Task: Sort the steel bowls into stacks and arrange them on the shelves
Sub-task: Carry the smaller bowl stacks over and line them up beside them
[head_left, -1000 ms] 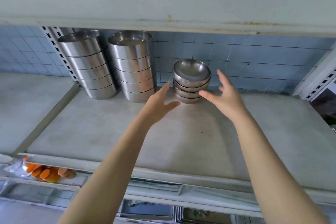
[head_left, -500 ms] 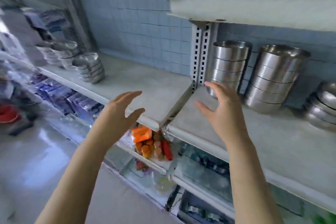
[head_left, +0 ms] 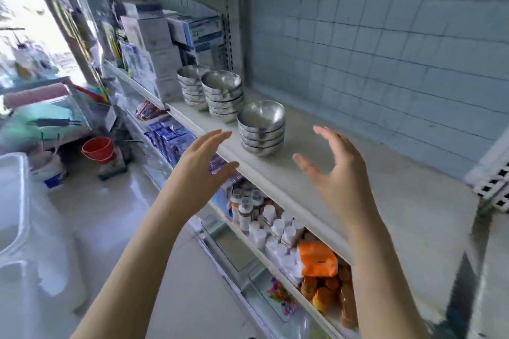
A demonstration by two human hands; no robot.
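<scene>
Facing different bay since earlier — both hands (head_left: 334, 173) empty (fingers (head_left: 325, 132) spread) near bowl stack (head_left: 261, 129).

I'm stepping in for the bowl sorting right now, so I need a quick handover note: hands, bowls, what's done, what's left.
Left hand: open, empty, raised in front of the shelf edge.
Right hand: open, empty, fingers curled, over the shelf.
Bowls: three steel stacks in a row on the shelf. Near stack sits closest to the hands, middle stack behind it, far stack beside the boxes.
Done: these bowls are already nested in stacks.
Left: probably take the near stack with a two-handed grip; the shelf to its right is bare.
</scene>
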